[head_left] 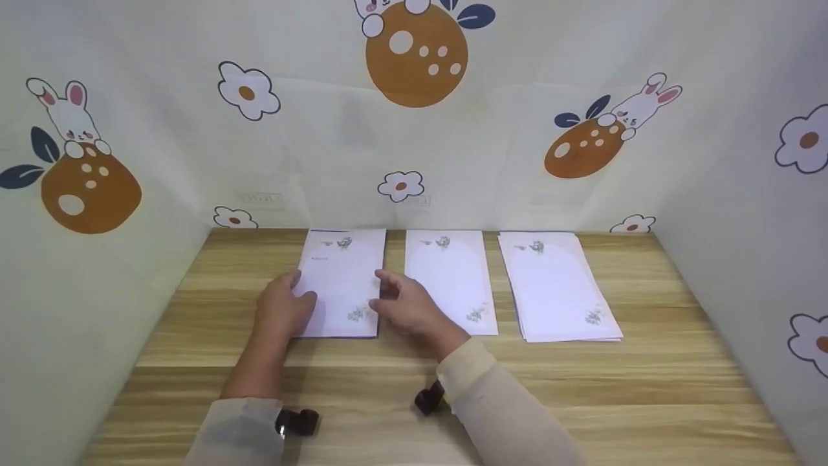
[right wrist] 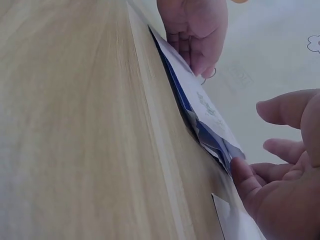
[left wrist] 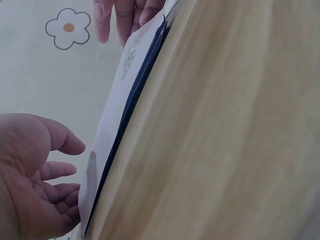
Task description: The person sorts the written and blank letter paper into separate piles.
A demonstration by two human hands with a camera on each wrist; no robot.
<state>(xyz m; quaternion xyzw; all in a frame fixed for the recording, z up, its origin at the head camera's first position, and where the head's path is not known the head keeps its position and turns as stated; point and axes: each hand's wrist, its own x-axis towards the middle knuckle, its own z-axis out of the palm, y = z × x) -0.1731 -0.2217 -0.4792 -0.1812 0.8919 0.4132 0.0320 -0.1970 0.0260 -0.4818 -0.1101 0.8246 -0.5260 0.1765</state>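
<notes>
A stack of white printed paper [head_left: 343, 285] lies on the left of the row, with a bird-like print at its top, green sprigs at the bottom and a short line of small text. A dark blue layer [left wrist: 131, 102] shows along its near edge. My left hand [head_left: 283, 307] is at its left edge, thumb over the top sheet, fingers loosely bent. At the right edge is my right hand [head_left: 409, 307], thumb and fingers apart. In the right wrist view a fingertip [right wrist: 240, 167] of the right hand touches the stack's corner, where the layers spread apart.
A middle sheet [head_left: 449, 278] and a right-hand stack [head_left: 559, 285] of similar paper lie on the wood-grain table [head_left: 362, 395]. Patterned cloth [head_left: 310, 149] with rabbits and flowers walls the back and sides. Black wrist devices [head_left: 301, 422] sit by both cuffs.
</notes>
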